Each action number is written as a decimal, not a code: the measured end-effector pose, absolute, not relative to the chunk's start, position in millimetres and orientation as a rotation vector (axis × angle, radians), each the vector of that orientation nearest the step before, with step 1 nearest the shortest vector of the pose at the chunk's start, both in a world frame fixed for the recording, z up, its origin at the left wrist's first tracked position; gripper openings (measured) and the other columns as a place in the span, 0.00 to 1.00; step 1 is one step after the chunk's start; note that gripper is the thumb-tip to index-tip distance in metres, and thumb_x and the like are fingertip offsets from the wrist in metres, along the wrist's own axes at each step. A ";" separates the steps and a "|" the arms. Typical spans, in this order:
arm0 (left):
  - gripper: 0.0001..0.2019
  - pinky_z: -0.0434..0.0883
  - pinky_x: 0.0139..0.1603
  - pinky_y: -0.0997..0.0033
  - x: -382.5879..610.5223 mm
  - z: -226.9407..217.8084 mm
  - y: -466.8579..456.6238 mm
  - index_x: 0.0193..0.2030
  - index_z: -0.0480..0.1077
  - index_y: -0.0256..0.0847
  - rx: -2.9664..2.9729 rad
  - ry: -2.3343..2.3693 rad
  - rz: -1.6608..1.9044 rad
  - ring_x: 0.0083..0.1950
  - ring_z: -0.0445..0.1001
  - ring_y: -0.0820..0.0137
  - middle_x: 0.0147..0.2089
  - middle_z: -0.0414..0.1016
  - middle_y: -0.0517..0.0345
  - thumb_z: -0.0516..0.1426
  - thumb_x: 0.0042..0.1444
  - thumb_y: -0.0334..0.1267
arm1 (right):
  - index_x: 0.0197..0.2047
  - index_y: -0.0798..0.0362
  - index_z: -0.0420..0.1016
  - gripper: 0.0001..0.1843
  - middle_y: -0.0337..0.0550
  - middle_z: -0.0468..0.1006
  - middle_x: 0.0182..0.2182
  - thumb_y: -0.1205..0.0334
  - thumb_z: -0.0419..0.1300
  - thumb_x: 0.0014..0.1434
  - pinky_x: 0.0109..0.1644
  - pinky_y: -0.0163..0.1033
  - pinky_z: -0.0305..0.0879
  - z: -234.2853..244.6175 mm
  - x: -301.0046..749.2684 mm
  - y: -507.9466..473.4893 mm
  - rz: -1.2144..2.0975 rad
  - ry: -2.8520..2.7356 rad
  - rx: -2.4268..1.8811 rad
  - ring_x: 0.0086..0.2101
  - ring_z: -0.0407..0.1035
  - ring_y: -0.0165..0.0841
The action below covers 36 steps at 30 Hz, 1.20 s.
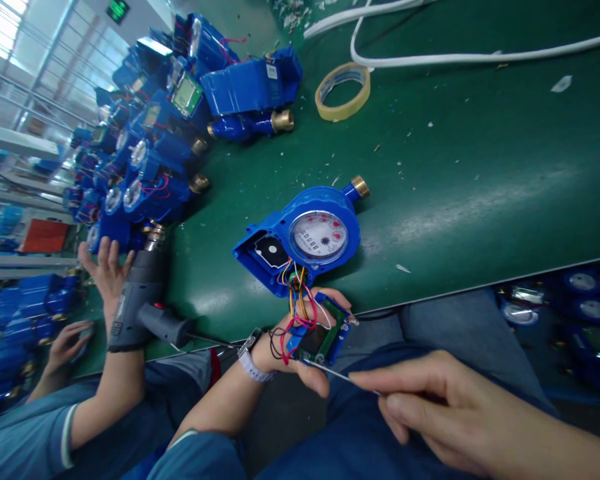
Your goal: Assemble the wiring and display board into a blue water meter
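Observation:
My left hand lies palm up under a circuit board in a blue frame and holds it. Red, black, yellow and white wires run from the board to an opened blue water meter lying on the green table. The meter's round dial faces up, beside an open compartment. In my right hand is a thin metal tool, pinched between thumb and fingers. Its tip meets the near edge of the board; the contact point is too small to make out.
A grey heat gun lies left of my forearm, near a co-worker's hand. Many blue meters crowd the table's far left. A tape roll and white cable lie beyond. More meters sit below the table edge at right.

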State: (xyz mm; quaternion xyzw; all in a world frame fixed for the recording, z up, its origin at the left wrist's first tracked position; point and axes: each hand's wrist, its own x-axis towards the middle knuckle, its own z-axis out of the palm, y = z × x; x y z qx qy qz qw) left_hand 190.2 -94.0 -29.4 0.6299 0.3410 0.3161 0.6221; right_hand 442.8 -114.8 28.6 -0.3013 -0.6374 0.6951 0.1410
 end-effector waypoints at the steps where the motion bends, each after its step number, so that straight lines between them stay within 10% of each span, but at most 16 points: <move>1: 0.41 0.74 0.51 0.51 189.7 -31.5 -95.6 0.41 0.66 0.44 1.404 0.781 0.739 0.48 0.74 0.56 0.54 0.68 0.49 0.70 0.23 0.67 | 0.60 0.54 0.74 0.23 0.41 0.78 0.27 0.68 0.47 0.67 0.15 0.27 0.57 28.2 442.5 -114.8 2.204 -1.718 -0.921 0.16 0.64 0.26; 6: 0.39 0.74 0.52 0.51 187.6 -32.7 -102.7 0.42 0.68 0.43 1.291 0.865 0.653 0.50 0.73 0.55 0.53 0.70 0.49 0.71 0.26 0.65 | 0.55 0.52 0.78 0.21 0.47 0.81 0.38 0.69 0.48 0.67 0.32 0.31 0.73 24.4 446.8 -118.3 1.603 -2.018 -0.881 0.34 0.77 0.33; 11: 0.37 0.73 0.53 0.50 191.0 -24.5 -100.2 0.38 0.70 0.43 1.330 0.914 0.727 0.54 0.71 0.50 0.52 0.72 0.49 0.71 0.25 0.65 | 0.55 0.59 0.76 0.29 0.46 0.80 0.32 0.78 0.38 0.64 0.22 0.35 0.72 18.8 446.4 -122.4 0.667 -2.428 -0.676 0.25 0.75 0.34; 17: 0.37 0.71 0.58 0.49 195.3 -24.6 -97.5 0.44 0.72 0.45 1.376 0.894 0.860 0.56 0.71 0.51 0.50 0.73 0.49 0.68 0.31 0.67 | 0.58 0.53 0.75 0.21 0.45 0.78 0.36 0.67 0.46 0.69 0.34 0.32 0.73 22.9 435.1 -131.2 1.644 -1.898 -0.846 0.32 0.74 0.31; 22: 0.35 0.72 0.57 0.49 201.1 -16.8 -95.3 0.45 0.71 0.45 1.337 0.935 0.989 0.56 0.71 0.51 0.49 0.73 0.49 0.67 0.35 0.67 | 0.61 0.52 0.72 0.29 0.39 0.71 0.29 0.42 0.54 0.67 0.18 0.28 0.50 19.5 420.8 -141.8 2.550 -0.978 -0.920 0.16 0.51 0.20; 30: 0.33 0.74 0.53 0.53 199.5 -13.4 -94.1 0.39 0.67 0.44 1.333 0.794 0.961 0.51 0.75 0.55 0.54 0.71 0.49 0.73 0.30 0.57 | 0.56 0.49 0.78 0.21 0.44 0.77 0.35 0.53 0.53 0.65 0.44 0.38 0.67 26.4 443.4 -101.3 2.395 -1.547 -0.960 0.37 0.70 0.35; 36: 0.35 0.73 0.55 0.51 193.7 -19.1 -101.8 0.44 0.66 0.43 1.326 0.751 0.882 0.52 0.75 0.56 0.62 0.63 0.45 0.73 0.32 0.56 | 0.58 0.48 0.76 0.21 0.40 0.75 0.30 0.57 0.55 0.64 0.25 0.28 0.56 27.5 449.9 -60.3 2.613 -1.640 -0.765 0.24 0.61 0.24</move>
